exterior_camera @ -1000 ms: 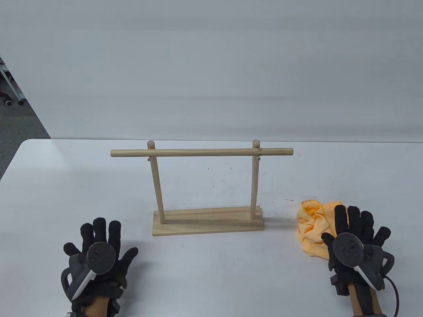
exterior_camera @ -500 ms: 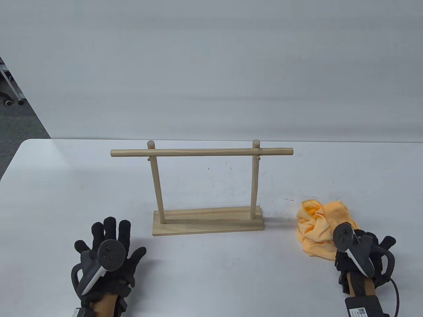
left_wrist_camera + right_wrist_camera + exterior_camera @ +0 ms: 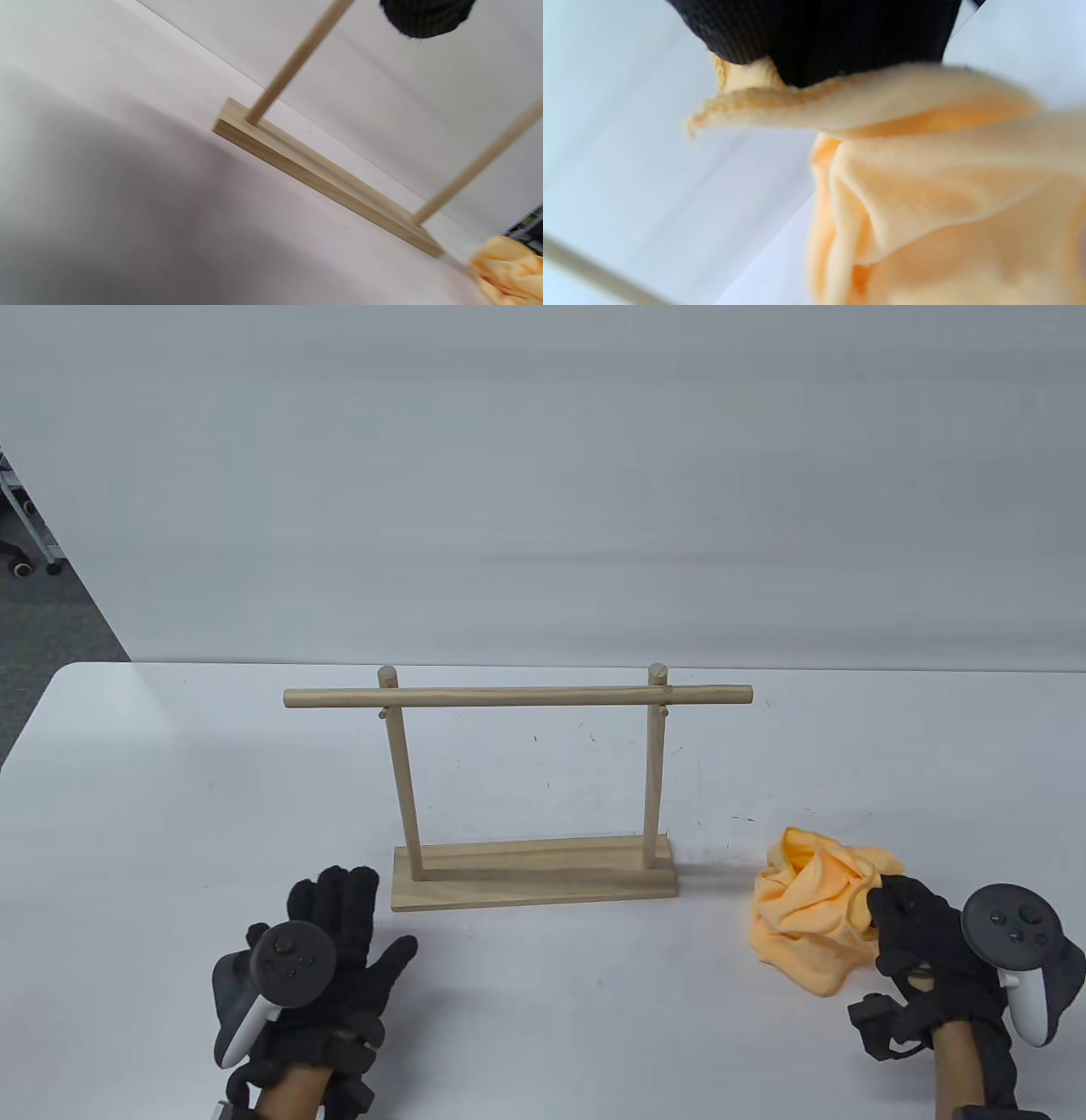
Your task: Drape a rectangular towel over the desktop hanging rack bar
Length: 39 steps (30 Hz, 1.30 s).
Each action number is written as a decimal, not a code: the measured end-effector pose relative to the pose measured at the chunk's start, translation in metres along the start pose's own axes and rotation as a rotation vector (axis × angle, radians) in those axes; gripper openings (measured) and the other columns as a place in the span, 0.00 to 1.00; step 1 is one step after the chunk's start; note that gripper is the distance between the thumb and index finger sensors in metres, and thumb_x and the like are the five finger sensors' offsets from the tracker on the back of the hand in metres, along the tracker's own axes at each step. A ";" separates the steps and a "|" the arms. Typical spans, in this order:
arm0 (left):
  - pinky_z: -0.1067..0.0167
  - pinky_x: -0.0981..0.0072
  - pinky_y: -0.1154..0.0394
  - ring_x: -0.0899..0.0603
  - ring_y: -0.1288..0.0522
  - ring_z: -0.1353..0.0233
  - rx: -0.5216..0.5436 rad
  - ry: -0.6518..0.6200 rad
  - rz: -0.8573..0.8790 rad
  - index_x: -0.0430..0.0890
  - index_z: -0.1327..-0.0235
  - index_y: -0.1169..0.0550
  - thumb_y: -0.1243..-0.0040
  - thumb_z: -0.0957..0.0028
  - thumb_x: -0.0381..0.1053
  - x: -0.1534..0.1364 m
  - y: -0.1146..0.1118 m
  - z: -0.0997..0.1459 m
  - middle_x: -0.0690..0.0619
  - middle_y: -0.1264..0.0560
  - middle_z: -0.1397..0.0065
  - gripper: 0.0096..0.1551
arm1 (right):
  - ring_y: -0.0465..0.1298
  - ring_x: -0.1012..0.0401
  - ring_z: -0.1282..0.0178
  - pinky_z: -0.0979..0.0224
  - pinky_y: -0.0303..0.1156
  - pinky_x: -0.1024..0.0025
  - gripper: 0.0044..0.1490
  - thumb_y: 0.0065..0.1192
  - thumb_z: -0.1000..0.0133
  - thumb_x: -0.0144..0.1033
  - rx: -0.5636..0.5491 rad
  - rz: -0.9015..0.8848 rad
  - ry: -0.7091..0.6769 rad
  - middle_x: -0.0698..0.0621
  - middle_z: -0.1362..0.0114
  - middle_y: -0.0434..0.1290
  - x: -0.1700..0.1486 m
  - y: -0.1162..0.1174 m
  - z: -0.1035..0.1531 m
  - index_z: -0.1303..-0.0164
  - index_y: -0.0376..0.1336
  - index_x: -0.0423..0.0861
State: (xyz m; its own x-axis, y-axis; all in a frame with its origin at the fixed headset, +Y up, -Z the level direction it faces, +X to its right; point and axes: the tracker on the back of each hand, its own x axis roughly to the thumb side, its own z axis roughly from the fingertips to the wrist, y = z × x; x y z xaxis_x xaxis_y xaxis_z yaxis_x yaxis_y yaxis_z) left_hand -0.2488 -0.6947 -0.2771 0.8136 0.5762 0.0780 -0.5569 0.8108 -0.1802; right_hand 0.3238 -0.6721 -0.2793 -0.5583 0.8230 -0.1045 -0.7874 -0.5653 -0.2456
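Note:
A wooden rack (image 3: 534, 878) stands mid-table, its round bar (image 3: 517, 696) bare on two posts. A crumpled orange towel (image 3: 806, 903) lies to the right of its base. My right hand (image 3: 887, 899) grips the towel's right edge and holds that part bunched up; the right wrist view shows gloved fingers (image 3: 818, 38) closed on a fold of the towel (image 3: 925, 178). My left hand (image 3: 339, 899) is open, fingers spread, just left of the rack base, holding nothing. The left wrist view shows the base (image 3: 322, 178) and a bit of towel (image 3: 509, 271).
The white table (image 3: 170, 814) has its left edge and rounded corner at the far left, with floor and chair wheels (image 3: 21, 560) beyond. A grey wall rises behind the table's back edge.
My right hand turned over, closed on the towel's edge and pulled it up and left, bunching the cloth. My left hand moved right toward the rack base.

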 end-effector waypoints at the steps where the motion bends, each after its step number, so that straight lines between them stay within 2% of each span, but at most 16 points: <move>1: 0.34 0.18 0.76 0.30 0.70 0.11 -0.022 -0.030 0.020 0.65 0.18 0.62 0.50 0.42 0.74 0.010 -0.004 -0.001 0.47 0.61 0.08 0.51 | 0.77 0.43 0.40 0.33 0.49 0.22 0.22 0.57 0.51 0.38 0.025 -0.047 -0.011 0.45 0.50 0.80 0.004 0.003 0.002 0.52 0.71 0.43; 7: 0.34 0.16 0.73 0.28 0.62 0.10 -0.257 -0.281 0.206 0.60 0.15 0.53 0.47 0.42 0.73 0.090 -0.051 -0.009 0.46 0.49 0.08 0.49 | 0.79 0.44 0.44 0.34 0.54 0.25 0.22 0.62 0.51 0.39 0.136 -0.357 -0.091 0.44 0.51 0.82 0.037 0.041 0.023 0.52 0.72 0.42; 11: 0.34 0.15 0.72 0.28 0.61 0.10 -0.410 -0.377 0.301 0.59 0.15 0.55 0.43 0.42 0.73 0.128 -0.084 -0.012 0.46 0.51 0.09 0.52 | 0.79 0.44 0.43 0.34 0.54 0.25 0.22 0.63 0.52 0.39 0.196 -0.406 -0.132 0.44 0.51 0.83 0.057 0.078 0.043 0.52 0.72 0.43; 14: 0.33 0.14 0.69 0.27 0.61 0.10 -0.438 -0.403 0.321 0.58 0.16 0.61 0.42 0.44 0.74 0.142 -0.098 -0.014 0.45 0.57 0.09 0.59 | 0.79 0.44 0.42 0.34 0.53 0.24 0.22 0.65 0.53 0.39 0.266 -0.366 -0.193 0.44 0.50 0.83 0.069 0.108 0.057 0.53 0.73 0.44; 16: 0.32 0.13 0.66 0.27 0.56 0.11 -0.407 -0.396 0.363 0.56 0.16 0.59 0.39 0.43 0.72 0.143 -0.103 -0.016 0.42 0.54 0.10 0.58 | 0.76 0.42 0.38 0.34 0.49 0.23 0.23 0.65 0.52 0.39 0.384 -0.279 -0.241 0.44 0.44 0.81 0.077 0.125 0.064 0.49 0.72 0.46; 18: 0.31 0.14 0.60 0.29 0.44 0.13 -0.290 -0.351 0.372 0.51 0.17 0.46 0.39 0.40 0.61 0.136 -0.101 -0.018 0.42 0.39 0.15 0.45 | 0.71 0.37 0.32 0.34 0.45 0.21 0.26 0.61 0.49 0.38 0.574 -0.128 -0.301 0.42 0.35 0.76 0.084 0.140 0.070 0.40 0.67 0.47; 20: 0.29 0.14 0.55 0.30 0.34 0.18 -0.187 -0.318 0.372 0.51 0.24 0.32 0.45 0.35 0.52 0.123 -0.093 -0.019 0.43 0.25 0.24 0.26 | 0.73 0.37 0.34 0.34 0.48 0.21 0.25 0.63 0.51 0.38 0.517 -0.084 -0.369 0.41 0.37 0.79 0.087 0.137 0.069 0.43 0.69 0.47; 21: 0.29 0.15 0.53 0.32 0.30 0.21 -0.162 -0.308 0.382 0.51 0.26 0.30 0.44 0.36 0.50 0.117 -0.089 -0.020 0.45 0.21 0.30 0.25 | 0.75 0.40 0.36 0.34 0.50 0.22 0.25 0.62 0.51 0.41 0.504 -0.060 -0.379 0.43 0.41 0.81 0.088 0.132 0.068 0.44 0.70 0.47; 24: 0.29 0.15 0.53 0.32 0.29 0.23 -0.174 -0.307 0.509 0.51 0.27 0.29 0.45 0.36 0.50 0.099 -0.075 -0.022 0.46 0.19 0.35 0.23 | 0.79 0.44 0.42 0.34 0.56 0.26 0.25 0.63 0.52 0.43 0.289 -0.071 -0.420 0.45 0.48 0.83 0.090 0.108 0.066 0.48 0.71 0.45; 25: 0.29 0.16 0.52 0.33 0.29 0.23 -0.187 -0.308 0.570 0.50 0.27 0.30 0.46 0.35 0.50 0.095 -0.072 -0.022 0.46 0.19 0.36 0.24 | 0.79 0.43 0.42 0.34 0.55 0.26 0.26 0.64 0.52 0.43 0.169 -0.026 -0.438 0.44 0.47 0.83 0.092 0.101 0.068 0.47 0.71 0.44; 28: 0.29 0.17 0.50 0.33 0.26 0.26 -0.217 -0.350 0.697 0.49 0.27 0.30 0.45 0.35 0.50 0.092 -0.069 -0.023 0.45 0.18 0.40 0.24 | 0.78 0.44 0.39 0.33 0.55 0.26 0.29 0.66 0.54 0.42 0.017 0.178 -0.551 0.45 0.42 0.80 0.097 0.099 0.074 0.42 0.68 0.46; 31: 0.29 0.18 0.48 0.33 0.25 0.29 -0.320 -0.421 0.697 0.49 0.28 0.29 0.44 0.35 0.51 0.097 -0.065 -0.025 0.46 0.18 0.46 0.23 | 0.68 0.39 0.27 0.32 0.49 0.24 0.40 0.65 0.54 0.41 0.135 0.258 -0.608 0.41 0.23 0.65 0.100 0.117 0.076 0.31 0.56 0.50; 35: 0.29 0.18 0.46 0.33 0.23 0.32 -0.386 -0.476 0.651 0.48 0.30 0.27 0.41 0.36 0.53 0.107 -0.066 -0.023 0.46 0.17 0.49 0.24 | 0.55 0.32 0.21 0.32 0.40 0.20 0.50 0.67 0.54 0.42 0.470 0.097 -0.602 0.38 0.17 0.53 0.115 0.150 0.070 0.26 0.45 0.50; 37: 0.30 0.19 0.45 0.34 0.22 0.33 -0.378 -0.488 0.622 0.48 0.31 0.26 0.40 0.37 0.54 0.110 -0.065 -0.022 0.46 0.16 0.50 0.24 | 0.57 0.32 0.21 0.33 0.39 0.20 0.52 0.68 0.56 0.45 0.535 0.095 -0.619 0.40 0.21 0.64 0.127 0.159 0.067 0.25 0.45 0.49; 38: 0.30 0.19 0.44 0.34 0.21 0.34 -0.360 -0.499 0.621 0.47 0.32 0.25 0.39 0.37 0.55 0.110 -0.063 -0.021 0.46 0.16 0.51 0.24 | 0.64 0.36 0.24 0.33 0.40 0.19 0.49 0.69 0.57 0.45 0.536 0.102 -0.614 0.46 0.33 0.77 0.135 0.162 0.066 0.27 0.50 0.47; 39: 0.30 0.20 0.43 0.34 0.20 0.35 -0.335 -0.497 0.624 0.46 0.33 0.24 0.38 0.37 0.55 0.109 -0.059 -0.020 0.46 0.16 0.53 0.24 | 0.70 0.38 0.29 0.34 0.42 0.19 0.44 0.70 0.58 0.44 0.521 0.113 -0.622 0.49 0.45 0.82 0.143 0.164 0.065 0.31 0.57 0.47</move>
State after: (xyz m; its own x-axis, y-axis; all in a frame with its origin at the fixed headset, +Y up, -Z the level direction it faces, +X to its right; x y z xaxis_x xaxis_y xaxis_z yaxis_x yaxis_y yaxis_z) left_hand -0.1240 -0.6819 -0.2775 0.1641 0.9475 0.2743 -0.7355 0.3028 -0.6060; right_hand 0.0982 -0.6511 -0.2721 -0.5637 0.6653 0.4895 -0.6529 -0.7219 0.2294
